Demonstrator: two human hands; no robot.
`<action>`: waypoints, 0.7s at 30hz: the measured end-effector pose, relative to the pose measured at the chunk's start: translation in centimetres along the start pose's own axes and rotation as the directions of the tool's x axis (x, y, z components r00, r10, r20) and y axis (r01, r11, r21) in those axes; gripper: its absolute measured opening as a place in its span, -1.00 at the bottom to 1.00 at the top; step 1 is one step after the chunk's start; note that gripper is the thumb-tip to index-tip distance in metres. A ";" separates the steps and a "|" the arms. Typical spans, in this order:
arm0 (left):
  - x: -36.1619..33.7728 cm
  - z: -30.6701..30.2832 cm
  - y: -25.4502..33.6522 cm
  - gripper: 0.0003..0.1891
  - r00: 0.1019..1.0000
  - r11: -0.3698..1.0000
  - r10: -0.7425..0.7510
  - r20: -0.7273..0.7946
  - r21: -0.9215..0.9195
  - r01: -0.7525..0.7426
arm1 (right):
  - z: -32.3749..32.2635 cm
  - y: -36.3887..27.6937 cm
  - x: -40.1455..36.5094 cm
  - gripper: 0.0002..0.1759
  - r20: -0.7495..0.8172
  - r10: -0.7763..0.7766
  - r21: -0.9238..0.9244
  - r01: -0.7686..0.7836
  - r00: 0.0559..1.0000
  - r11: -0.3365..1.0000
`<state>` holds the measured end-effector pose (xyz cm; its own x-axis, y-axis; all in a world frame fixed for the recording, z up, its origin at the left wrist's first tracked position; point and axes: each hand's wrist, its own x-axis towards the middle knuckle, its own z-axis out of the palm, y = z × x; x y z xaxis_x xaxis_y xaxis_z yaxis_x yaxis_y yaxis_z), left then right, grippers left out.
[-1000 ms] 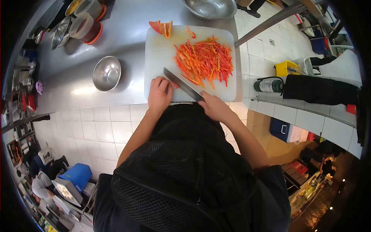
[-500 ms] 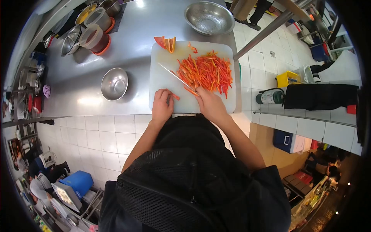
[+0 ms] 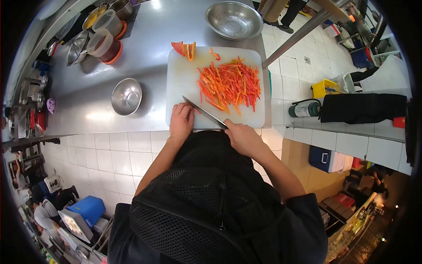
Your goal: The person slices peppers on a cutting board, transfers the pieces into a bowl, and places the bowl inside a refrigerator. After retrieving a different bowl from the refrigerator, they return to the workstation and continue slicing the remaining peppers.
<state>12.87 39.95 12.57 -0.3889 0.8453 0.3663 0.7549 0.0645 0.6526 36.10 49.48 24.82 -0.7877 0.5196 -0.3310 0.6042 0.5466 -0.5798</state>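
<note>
My right hand [image 3: 241,135] is closed around the handle of a kitchen knife [image 3: 205,113]. The blade slants up and left across the near part of a white cutting board [image 3: 176,79], its tip close to the fingers of my left hand [image 3: 181,121]. Those fingers are curled down on a small piece of red pepper [image 3: 196,111], mostly covered by the hand and blade. A pile of red and orange pepper strips [image 3: 231,83] lies on the right half of the board. Two larger pepper pieces [image 3: 189,50] rest at its far left corner, partly over the edge.
A small steel bowl [image 3: 126,97] stands left of the board on the steel table [image 3: 79,114]. Behind the board is a large steel bowl [image 3: 234,20]. Plastic containers [image 3: 104,45] stand at the back left. A metal post [image 3: 296,38] rises beside the table's right edge.
The knife has moved from the pile's edge toward me and left, to the piece under my left hand. The strips at the pile's near left edge have shifted away from me. My left hand stays nearly in place.
</note>
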 end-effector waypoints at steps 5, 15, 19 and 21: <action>0.0 0.0 0.2 -0.88 0.999 1.000 0.005 -0.034 -0.027 -0.006 | -0.2 0.3 0.4 -0.77 0.073 0.038 -0.024 -0.037 0.997 0.999; 0.2 0.0 0.0 -0.88 1.000 1.000 -0.009 -0.001 -0.022 0.009 | 5.0 0.1 8.3 -0.76 -0.081 -0.060 0.124 0.069 0.995 0.990; 0.6 -0.3 0.1 -0.89 0.999 1.000 -0.007 -0.043 -0.026 0.005 | 4.3 2.8 4.2 -0.73 -0.002 0.011 0.102 -0.010 1.000 0.995; 0.5 -0.2 0.2 -0.91 0.999 0.999 -0.012 -0.032 -0.044 0.010 | 2.6 4.6 1.5 -0.73 0.103 0.057 0.146 -0.072 0.993 0.987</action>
<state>12.70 40.25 12.98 -0.4146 0.8269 0.3800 0.7268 0.0496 0.6850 37.39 51.07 19.66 -0.7602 0.4795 -0.4383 0.6351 0.4063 -0.6570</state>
